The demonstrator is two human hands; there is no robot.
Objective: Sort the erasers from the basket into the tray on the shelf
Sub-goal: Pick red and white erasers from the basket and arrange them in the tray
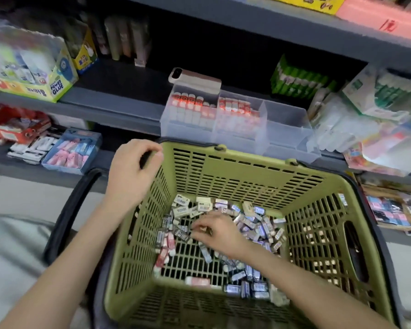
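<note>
Head view: your left hand grips the basket rim, your right hand pinches erasers under its fingertips; the tray sits beyond both. Grab too many and some may slip back.

Olive-green slotted plastic basket: hard moulded plastic, smooth, semi-matt, faint sheen on the rim. Black basket handle: smooth plastic, slight gloss. Small block erasers: printed sleeves with some shine, paper or film cannot tell; bare ends matt white or pink. Clear divided plastic tray: frosted, translucent, smooth. Dark grey shelf: matt, painted-metal look. Yellow-green glue display box: printed cardboard, slightly glossy.
</note>
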